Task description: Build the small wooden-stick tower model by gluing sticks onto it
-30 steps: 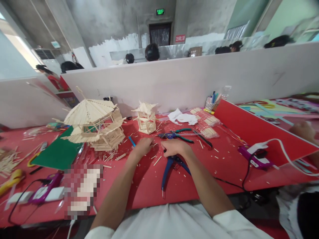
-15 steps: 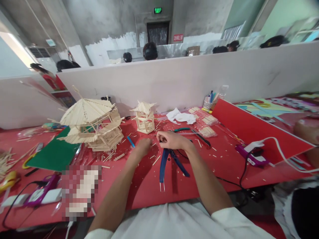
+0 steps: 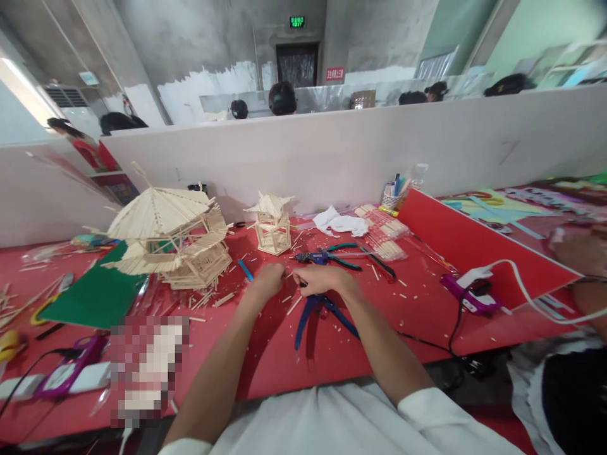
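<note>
My left hand [image 3: 270, 280] is closed in a loose fist just above the red tabletop, and whatever its fingers may hold is hidden. Beside it, my right hand [image 3: 318, 280] has its fingers pinched together near the left fingertips; anything between them is too small to name. Blue-handled pliers [image 3: 307, 319] lie directly below the right hand, their handles spread and their head partly covered. Behind that hand rests a blue tool with a pointed tip [image 3: 313, 258], next to green-handled pliers [image 3: 345, 262]. A small stick-built pavilion [image 3: 274, 234] stands beyond the hands.
A larger stick pavilion [image 3: 171, 237] stands at left by a green board [image 3: 90, 297]. Bundled sticks [image 3: 386, 237], white tissue [image 3: 339, 221] and a leaning red board [image 3: 478, 243] are at right. Purple power strips [image 3: 467, 296] with cables lie on both sides. Another person's arm [image 3: 585, 259] shows far right.
My right hand has moved down and nearer, uncovering the blue tool behind it. The blue-handled pliers have shifted, their handles now splayed wider. My left hand stays closed, slightly to the left in view.
</note>
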A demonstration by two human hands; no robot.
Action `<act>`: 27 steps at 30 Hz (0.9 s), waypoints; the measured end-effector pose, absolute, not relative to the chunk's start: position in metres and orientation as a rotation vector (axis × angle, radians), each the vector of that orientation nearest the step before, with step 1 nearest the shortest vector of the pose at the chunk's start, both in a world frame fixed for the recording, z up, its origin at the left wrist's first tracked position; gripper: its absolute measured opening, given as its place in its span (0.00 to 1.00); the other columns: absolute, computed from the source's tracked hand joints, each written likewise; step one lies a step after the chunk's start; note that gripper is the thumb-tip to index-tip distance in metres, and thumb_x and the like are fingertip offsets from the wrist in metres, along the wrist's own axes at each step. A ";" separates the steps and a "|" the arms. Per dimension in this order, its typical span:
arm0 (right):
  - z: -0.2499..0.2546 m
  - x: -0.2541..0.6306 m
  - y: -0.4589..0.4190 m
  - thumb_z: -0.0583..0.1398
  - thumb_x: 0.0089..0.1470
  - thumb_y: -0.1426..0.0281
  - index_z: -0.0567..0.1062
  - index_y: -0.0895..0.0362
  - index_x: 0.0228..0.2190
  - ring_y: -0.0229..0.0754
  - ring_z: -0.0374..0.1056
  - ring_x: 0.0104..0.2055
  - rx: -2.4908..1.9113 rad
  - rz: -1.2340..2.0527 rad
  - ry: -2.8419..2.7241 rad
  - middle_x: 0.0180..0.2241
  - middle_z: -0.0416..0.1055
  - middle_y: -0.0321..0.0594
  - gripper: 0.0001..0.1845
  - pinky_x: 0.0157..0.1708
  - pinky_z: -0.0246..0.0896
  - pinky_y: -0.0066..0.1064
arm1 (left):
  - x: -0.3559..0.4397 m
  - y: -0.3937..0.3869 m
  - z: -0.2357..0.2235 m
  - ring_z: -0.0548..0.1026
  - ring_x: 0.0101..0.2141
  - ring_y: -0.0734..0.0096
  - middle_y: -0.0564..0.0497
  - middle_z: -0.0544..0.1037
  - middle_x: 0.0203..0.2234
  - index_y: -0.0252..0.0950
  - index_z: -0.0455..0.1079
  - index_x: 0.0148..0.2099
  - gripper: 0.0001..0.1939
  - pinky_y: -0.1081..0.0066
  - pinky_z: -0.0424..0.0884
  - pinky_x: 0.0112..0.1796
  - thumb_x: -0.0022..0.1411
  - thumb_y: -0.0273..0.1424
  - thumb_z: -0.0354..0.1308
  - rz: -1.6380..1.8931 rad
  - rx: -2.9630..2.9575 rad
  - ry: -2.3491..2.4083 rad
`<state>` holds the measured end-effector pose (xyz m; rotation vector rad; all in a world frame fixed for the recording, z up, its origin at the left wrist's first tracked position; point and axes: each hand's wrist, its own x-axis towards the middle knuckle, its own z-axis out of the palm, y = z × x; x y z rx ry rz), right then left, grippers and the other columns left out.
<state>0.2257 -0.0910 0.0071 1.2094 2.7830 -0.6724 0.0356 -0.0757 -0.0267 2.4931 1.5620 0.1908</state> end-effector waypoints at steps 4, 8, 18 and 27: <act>0.007 0.232 -0.089 0.62 0.46 0.73 0.69 0.56 0.37 0.38 0.63 0.28 1.239 -0.629 2.691 0.31 0.70 0.35 0.14 0.24 0.47 0.25 | 0.036 -0.075 -0.028 0.76 0.37 0.59 0.39 0.79 0.31 0.34 0.75 0.33 0.09 0.69 0.64 0.38 0.57 0.22 0.53 0.161 2.478 1.592; 0.006 0.232 -0.088 0.63 0.46 0.73 0.70 0.55 0.36 0.38 0.64 0.29 1.202 -0.632 2.701 0.31 0.71 0.35 0.13 0.24 0.49 0.25 | 0.034 -0.074 -0.030 0.76 0.36 0.58 0.39 0.78 0.30 0.34 0.74 0.31 0.08 0.68 0.64 0.37 0.58 0.24 0.54 0.165 2.493 1.572; 0.002 0.230 -0.082 0.58 0.58 0.68 0.71 0.58 0.43 0.44 0.72 0.41 1.579 -0.605 2.977 0.39 0.76 0.46 0.11 0.39 0.60 0.29 | 0.023 -0.068 -0.031 0.74 0.29 0.65 0.47 0.78 0.25 0.35 0.75 0.30 0.04 0.73 0.63 0.30 0.54 0.29 0.58 0.381 2.363 1.448; -0.005 0.209 -0.076 0.59 0.55 0.72 0.70 0.58 0.33 0.40 0.75 0.33 1.756 -1.922 2.937 0.30 0.76 0.40 0.02 0.34 0.71 0.30 | 0.021 -0.059 -0.021 0.71 0.26 0.73 0.51 0.76 0.25 0.31 0.73 0.35 0.12 0.74 0.65 0.30 0.56 0.37 0.59 0.845 1.956 1.084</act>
